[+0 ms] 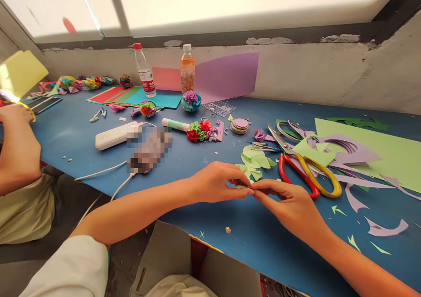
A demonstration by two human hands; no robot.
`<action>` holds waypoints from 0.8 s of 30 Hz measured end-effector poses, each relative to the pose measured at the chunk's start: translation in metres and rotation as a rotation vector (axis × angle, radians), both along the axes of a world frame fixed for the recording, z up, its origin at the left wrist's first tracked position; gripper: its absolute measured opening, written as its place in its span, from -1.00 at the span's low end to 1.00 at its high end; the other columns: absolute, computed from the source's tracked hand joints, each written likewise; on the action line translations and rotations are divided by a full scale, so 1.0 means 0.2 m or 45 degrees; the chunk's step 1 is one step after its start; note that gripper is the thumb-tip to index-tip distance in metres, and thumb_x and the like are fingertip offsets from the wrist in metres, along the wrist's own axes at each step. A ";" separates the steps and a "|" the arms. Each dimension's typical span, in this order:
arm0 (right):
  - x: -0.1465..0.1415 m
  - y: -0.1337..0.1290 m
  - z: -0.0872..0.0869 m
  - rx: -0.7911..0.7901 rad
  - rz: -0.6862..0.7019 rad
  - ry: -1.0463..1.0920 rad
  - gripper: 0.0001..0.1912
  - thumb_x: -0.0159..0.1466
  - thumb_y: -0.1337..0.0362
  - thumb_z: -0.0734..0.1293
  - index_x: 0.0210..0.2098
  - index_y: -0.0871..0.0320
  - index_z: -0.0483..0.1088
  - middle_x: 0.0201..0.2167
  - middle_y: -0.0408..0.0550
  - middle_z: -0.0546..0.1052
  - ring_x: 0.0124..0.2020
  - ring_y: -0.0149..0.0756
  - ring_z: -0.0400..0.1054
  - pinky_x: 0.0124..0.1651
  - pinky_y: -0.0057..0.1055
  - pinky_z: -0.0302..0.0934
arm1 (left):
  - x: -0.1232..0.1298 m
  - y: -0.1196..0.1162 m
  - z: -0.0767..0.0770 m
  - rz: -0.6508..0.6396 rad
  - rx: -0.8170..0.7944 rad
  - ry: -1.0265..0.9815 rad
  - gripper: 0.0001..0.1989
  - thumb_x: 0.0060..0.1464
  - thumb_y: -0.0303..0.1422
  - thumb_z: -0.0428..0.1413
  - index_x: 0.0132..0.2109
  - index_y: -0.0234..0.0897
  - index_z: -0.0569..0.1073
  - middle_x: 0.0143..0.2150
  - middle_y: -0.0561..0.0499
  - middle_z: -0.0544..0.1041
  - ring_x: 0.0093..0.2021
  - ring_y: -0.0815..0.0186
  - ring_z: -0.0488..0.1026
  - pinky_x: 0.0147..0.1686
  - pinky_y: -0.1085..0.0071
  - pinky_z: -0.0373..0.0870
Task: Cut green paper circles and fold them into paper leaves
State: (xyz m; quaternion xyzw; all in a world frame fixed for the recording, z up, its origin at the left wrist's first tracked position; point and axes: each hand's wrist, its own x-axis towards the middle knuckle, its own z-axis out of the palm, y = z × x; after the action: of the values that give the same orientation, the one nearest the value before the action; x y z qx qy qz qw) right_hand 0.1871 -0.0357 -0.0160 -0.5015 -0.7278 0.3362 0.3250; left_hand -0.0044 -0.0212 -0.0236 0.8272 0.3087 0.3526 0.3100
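My left hand (217, 182) and my right hand (287, 198) meet fingertip to fingertip over the blue table. Pinched between them is a small green paper piece (242, 186), mostly hidden by the fingers. Just beyond lie several light green paper cutouts (256, 159). Close to my right hand rest large scissors (289, 150) with one red and one yellow handle, blades partly apart. A smaller pair of scissors (265, 146) lies behind the cutouts.
Purple paper scraps (353, 152) and a green sheet (391, 156) spread at right. A stack of paper discs (239, 126), a glue stick (176, 124), a power bank (116, 135) and two bottles (187, 71) (145, 75) stand or lie beyond. Another person's arm (19, 143) is at left.
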 end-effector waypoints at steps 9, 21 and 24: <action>-0.03 0.01 0.00 -0.061 0.016 0.099 -0.65 0.02 -0.07 0.39 -0.43 0.08 0.48 -0.49 -0.11 0.55 -0.45 -0.26 0.44 -0.34 -0.40 0.36 | 0.01 0.00 0.00 0.057 0.026 -0.155 -0.80 0.10 -0.33 0.07 -0.35 -0.36 0.53 -0.43 -0.03 0.51 -0.42 0.45 0.37 -0.36 0.56 0.35; -0.01 0.03 0.01 -0.275 -0.004 0.332 -0.60 -0.07 -0.07 0.45 -0.41 0.11 0.46 -0.51 -0.08 0.54 -0.43 -0.25 0.45 -0.29 -0.33 0.40 | 0.00 0.00 0.04 0.009 -0.755 -0.200 -0.70 0.04 -0.29 0.13 -0.08 -0.32 0.42 -0.15 -0.07 0.50 -0.20 0.36 0.43 -0.20 0.45 0.37; -0.02 0.02 0.01 -0.293 0.030 0.337 -0.66 -0.04 -0.01 0.45 -0.40 0.09 0.48 -0.45 -0.07 0.56 -0.37 -0.22 0.47 -0.26 -0.33 0.40 | 0.01 0.00 0.04 -0.064 -0.856 -0.234 -0.65 -0.04 -0.36 0.20 -0.07 -0.36 0.40 -0.17 -0.08 0.48 -0.22 0.38 0.42 -0.20 0.44 0.38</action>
State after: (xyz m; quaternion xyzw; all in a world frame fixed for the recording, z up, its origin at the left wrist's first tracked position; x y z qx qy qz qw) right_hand 0.1836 -0.0325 -0.0147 -0.4781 -0.6412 0.4843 0.3546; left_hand -0.0032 -0.0209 -0.0153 0.6509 0.3578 0.2965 0.6004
